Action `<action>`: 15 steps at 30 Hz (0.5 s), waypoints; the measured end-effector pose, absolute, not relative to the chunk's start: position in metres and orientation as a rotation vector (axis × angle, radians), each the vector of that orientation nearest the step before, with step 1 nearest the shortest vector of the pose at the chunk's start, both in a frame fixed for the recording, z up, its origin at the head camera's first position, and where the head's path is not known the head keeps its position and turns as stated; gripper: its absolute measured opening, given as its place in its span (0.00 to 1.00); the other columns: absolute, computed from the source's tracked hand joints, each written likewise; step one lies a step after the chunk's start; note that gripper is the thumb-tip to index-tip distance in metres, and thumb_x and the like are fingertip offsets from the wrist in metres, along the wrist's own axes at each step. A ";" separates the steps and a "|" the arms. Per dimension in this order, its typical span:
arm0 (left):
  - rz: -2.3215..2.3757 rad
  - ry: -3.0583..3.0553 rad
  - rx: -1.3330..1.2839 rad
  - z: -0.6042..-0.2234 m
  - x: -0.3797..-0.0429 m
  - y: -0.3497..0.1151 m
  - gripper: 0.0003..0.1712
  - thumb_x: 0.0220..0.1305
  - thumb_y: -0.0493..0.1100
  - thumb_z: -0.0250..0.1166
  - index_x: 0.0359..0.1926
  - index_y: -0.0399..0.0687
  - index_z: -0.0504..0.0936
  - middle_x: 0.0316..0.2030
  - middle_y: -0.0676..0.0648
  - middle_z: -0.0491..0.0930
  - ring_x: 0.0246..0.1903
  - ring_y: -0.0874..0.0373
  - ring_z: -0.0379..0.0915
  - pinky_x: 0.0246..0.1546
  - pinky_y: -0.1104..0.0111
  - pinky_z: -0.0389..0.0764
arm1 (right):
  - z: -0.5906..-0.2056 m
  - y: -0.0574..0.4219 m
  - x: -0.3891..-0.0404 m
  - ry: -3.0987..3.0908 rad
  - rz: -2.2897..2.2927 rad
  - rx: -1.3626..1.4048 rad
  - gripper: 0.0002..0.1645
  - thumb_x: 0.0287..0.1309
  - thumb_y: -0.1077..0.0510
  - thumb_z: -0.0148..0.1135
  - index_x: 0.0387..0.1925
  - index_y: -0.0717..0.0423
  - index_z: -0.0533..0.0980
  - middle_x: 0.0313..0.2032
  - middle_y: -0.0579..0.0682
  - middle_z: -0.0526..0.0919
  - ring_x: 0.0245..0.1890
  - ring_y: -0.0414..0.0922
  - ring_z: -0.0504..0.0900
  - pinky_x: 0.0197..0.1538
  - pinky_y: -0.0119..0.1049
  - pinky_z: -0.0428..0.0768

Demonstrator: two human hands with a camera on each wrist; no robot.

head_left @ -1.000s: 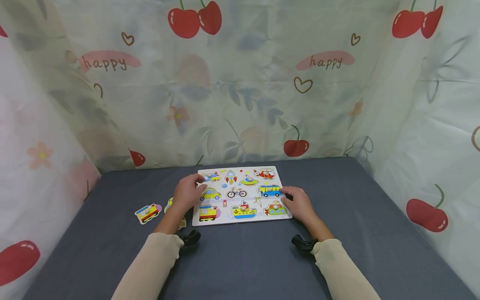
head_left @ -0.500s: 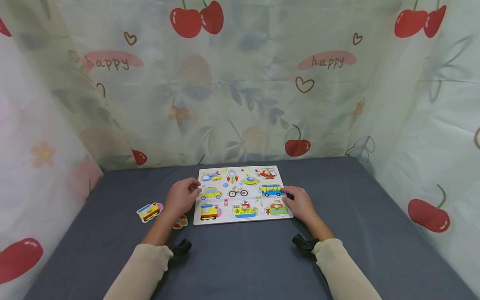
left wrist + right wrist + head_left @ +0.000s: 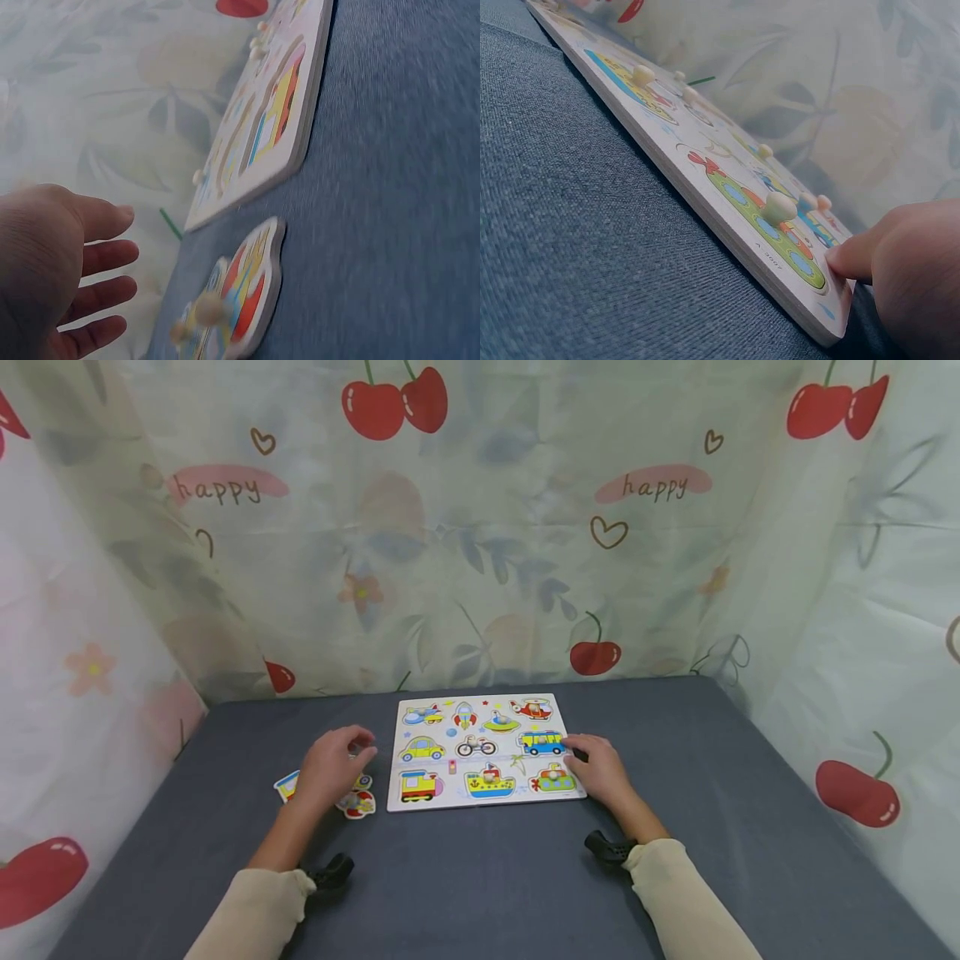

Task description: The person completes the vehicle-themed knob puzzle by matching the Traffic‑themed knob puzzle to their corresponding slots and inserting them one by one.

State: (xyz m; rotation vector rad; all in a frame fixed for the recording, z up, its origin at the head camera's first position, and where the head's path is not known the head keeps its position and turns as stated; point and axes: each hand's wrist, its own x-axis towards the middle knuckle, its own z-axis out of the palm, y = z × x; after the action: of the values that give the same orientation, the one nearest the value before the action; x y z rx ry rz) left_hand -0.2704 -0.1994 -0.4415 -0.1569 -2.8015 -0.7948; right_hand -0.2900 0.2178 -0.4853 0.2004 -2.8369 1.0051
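A white knobbed puzzle board (image 3: 450,803) with vehicle pictures lies on the table. My left hand (image 3: 333,767) hovers left of the board, over loose puzzle pieces, its fingers loosely bent and holding nothing. Under it show part of a train piece (image 3: 286,785) and a red, yellow and blue piece (image 3: 358,804); the latter's wooden knob (image 3: 211,309) shows in the left wrist view. Another piece is mostly hidden. At the board's right edge rests my right hand (image 3: 602,768); its thumb (image 3: 847,259) presses the top near a corner, beside the submarine piece (image 3: 769,229). Its other fingers are mostly hidden.
A dark grey cloth covers the table (image 3: 480,885). Patterned curtains (image 3: 480,527) with cherries stand behind and at both sides. Small wooden knobs, such as one on the boat piece (image 3: 643,75), stick up from the board.
My left hand has moved from the board's left edge leftward and nearer to me, over the loose pieces. My right hand and the board have stayed in place.
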 end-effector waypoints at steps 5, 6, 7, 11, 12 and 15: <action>-0.767 -2.792 -0.147 -0.444 -0.263 -0.215 0.13 0.64 0.44 0.66 0.47 0.43 0.82 0.42 0.42 0.81 0.44 0.45 0.75 0.46 0.50 0.75 | -0.485 0.218 -0.289 -2.825 1.017 0.206 0.22 0.64 0.60 0.61 0.58 0.61 0.77 0.60 0.59 0.75 0.66 0.59 0.63 0.66 0.57 0.60; -0.760 -2.796 -0.140 -0.445 -0.261 -0.218 0.13 0.64 0.44 0.66 0.47 0.43 0.82 0.42 0.42 0.81 0.44 0.45 0.75 0.45 0.50 0.75 | -0.485 0.218 -0.289 -2.826 1.017 0.208 0.21 0.64 0.60 0.61 0.58 0.61 0.77 0.60 0.59 0.75 0.66 0.59 0.63 0.66 0.58 0.59; -0.760 -2.794 -0.138 -0.445 -0.260 -0.221 0.13 0.64 0.43 0.66 0.47 0.42 0.82 0.42 0.42 0.81 0.44 0.45 0.75 0.45 0.49 0.75 | -0.484 0.218 -0.289 -2.827 1.014 0.209 0.21 0.64 0.60 0.61 0.58 0.61 0.77 0.60 0.60 0.75 0.66 0.59 0.63 0.65 0.58 0.59; -0.767 -2.773 -0.134 -0.447 -0.254 -0.236 0.13 0.64 0.42 0.66 0.47 0.41 0.82 0.43 0.41 0.81 0.43 0.45 0.76 0.44 0.49 0.75 | -0.484 0.217 -0.289 -2.842 1.018 0.192 0.22 0.64 0.59 0.61 0.59 0.61 0.76 0.61 0.59 0.74 0.67 0.59 0.62 0.65 0.59 0.59; -0.771 -2.768 -0.132 -0.447 -0.253 -0.240 0.13 0.64 0.42 0.66 0.47 0.41 0.82 0.43 0.40 0.81 0.43 0.45 0.76 0.44 0.49 0.75 | -0.484 0.217 -0.289 -2.845 1.018 0.190 0.22 0.64 0.59 0.61 0.59 0.60 0.76 0.61 0.59 0.74 0.67 0.59 0.61 0.65 0.59 0.59; -0.795 -2.768 -0.104 -0.448 -0.250 -0.251 0.14 0.65 0.42 0.65 0.48 0.41 0.82 0.44 0.40 0.81 0.43 0.45 0.75 0.44 0.49 0.74 | -0.484 0.217 -0.289 -2.852 1.029 0.174 0.23 0.64 0.59 0.60 0.60 0.60 0.76 0.62 0.58 0.74 0.67 0.59 0.60 0.66 0.59 0.58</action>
State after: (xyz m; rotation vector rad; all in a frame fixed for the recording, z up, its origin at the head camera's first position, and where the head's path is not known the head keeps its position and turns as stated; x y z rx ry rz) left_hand -0.2501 -0.2506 -0.4485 -0.1038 -2.7680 -0.7954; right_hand -0.2889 0.2168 -0.4839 0.1737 -2.8519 1.0291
